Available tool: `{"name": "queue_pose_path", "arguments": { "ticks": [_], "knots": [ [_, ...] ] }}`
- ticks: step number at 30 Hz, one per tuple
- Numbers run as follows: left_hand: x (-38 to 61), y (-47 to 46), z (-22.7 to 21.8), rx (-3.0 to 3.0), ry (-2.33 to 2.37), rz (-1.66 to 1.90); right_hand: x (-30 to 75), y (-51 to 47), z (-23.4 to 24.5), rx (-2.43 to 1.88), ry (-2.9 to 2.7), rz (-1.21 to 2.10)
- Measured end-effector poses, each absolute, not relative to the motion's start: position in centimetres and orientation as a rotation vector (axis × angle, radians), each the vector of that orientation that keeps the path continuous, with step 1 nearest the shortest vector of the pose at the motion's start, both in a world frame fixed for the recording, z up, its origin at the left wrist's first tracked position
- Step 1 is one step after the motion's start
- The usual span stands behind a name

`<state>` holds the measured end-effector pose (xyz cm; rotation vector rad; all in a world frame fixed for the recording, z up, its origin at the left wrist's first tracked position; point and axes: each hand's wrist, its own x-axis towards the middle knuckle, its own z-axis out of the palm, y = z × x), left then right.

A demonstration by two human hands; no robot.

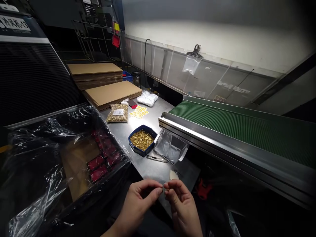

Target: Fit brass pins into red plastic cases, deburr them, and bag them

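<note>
Above the near edge of the metal table, my left hand (pixel 140 201) has its thumb and forefinger pinched together; whatever is between them is too small to make out. Close beside it, my right hand (pixel 183 205) pinches a small gold-coloured metal piece (pixel 167 189) between thumb and fingertips. The two sets of fingertips nearly meet. Beyond them stands a blue bin (pixel 141 152) of many small gold-coloured metal pieces (pixel 141 140). A slim metal knife or pen-like tool (pixel 156 159) lies in front of it, and a pale object (pixel 173 174) sits just past my right fingers.
A green ribbed conveyor belt (pixel 222 123) runs along the right. Left is a plastic-lined box (pixel 74 164) with red packs (pixel 98 168). A clear-lined tray (pixel 170 148), bag of gold pieces (pixel 118 113), sticker sheet (pixel 139 112), white bag (pixel 147 98) and cardboard stack (pixel 113 92) are farther back.
</note>
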<state>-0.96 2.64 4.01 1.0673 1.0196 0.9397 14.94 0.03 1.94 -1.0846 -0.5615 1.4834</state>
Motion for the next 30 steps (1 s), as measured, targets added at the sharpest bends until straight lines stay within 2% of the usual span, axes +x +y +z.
{"name": "queue_pose_path", "arguments": {
  "ticks": [10, 16, 22, 30],
  "knots": [
    [-0.2, 1.2, 3.2, 0.587, 0.868, 0.875, 13.8, -1.8, 3.1, -1.401, -0.999, 0.859],
    [-0.5, 1.1, 4.1, 0.334, 0.79, 0.783, 13.9, -2.1, 2.9, -1.365, -0.978, 0.973],
    [-1.0, 1.6, 4.5, 0.221, 0.775, 0.62, 14.1, -2.5, 2.7, -1.309, -1.162, 0.797],
    [0.4, 3.1, 3.5, 0.279, 0.818, 0.557, 14.7, -1.4, 3.4, -1.335, -1.213, 0.748]
  ]
}}
